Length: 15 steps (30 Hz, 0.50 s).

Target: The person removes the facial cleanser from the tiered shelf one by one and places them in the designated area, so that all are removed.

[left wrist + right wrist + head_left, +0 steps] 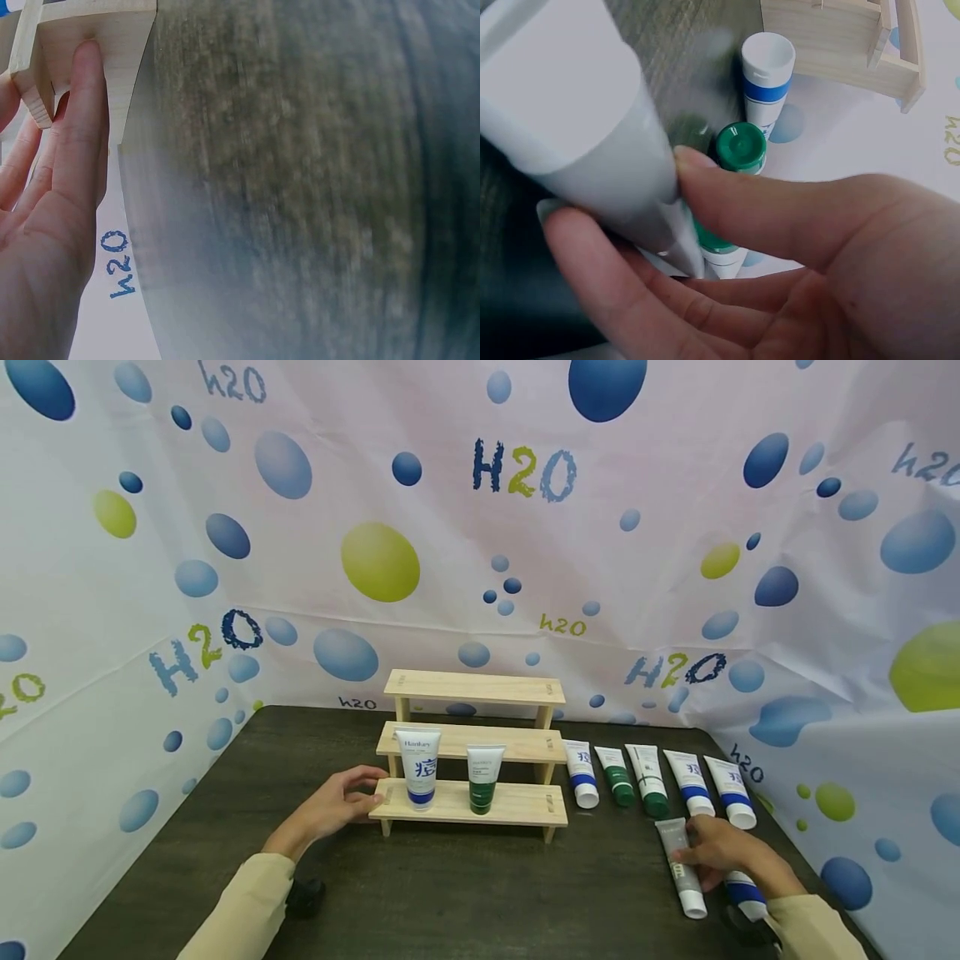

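My left hand grips the left end of the bottom shelf of a three-step wooden display stand. In the left wrist view its thumb and fingers lie on either side of the wood. A white tube with a blue band and a smaller white-and-green tube stand upright on that bottom step. Off to the right, my right hand pinches a grey squeeze tube with a white cap, thumb against fingers. Another white-and-blue tube lies partly hidden under the right hand and wrist.
Right of the stand, a row of tubes lies on the dark table: a blue-banded tube, a small green-capped tube, a larger green-capped tube and two more blue-banded ones. A printed cloth hangs behind and beside the table.
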{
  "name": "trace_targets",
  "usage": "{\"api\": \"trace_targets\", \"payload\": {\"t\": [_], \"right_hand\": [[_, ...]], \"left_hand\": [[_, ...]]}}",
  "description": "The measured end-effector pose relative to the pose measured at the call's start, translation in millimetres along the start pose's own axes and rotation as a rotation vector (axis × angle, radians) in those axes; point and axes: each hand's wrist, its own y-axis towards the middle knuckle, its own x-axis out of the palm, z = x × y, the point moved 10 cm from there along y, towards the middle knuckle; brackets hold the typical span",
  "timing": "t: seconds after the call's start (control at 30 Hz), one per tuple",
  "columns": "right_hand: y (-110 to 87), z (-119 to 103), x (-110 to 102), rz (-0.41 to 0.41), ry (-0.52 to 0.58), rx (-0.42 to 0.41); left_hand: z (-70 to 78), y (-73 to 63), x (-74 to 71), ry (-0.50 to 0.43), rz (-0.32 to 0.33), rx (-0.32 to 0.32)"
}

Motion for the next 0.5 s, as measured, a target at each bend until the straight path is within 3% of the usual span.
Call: {"api": "trace_targets", "payload": {"t": [0.5], "right_hand": [[-5.4,-9.6,-12.4,0.008,-0.094,0.022]], "left_hand": [[-5.4,1.0,-1.9,0.008,0.021,-0.021]]}}
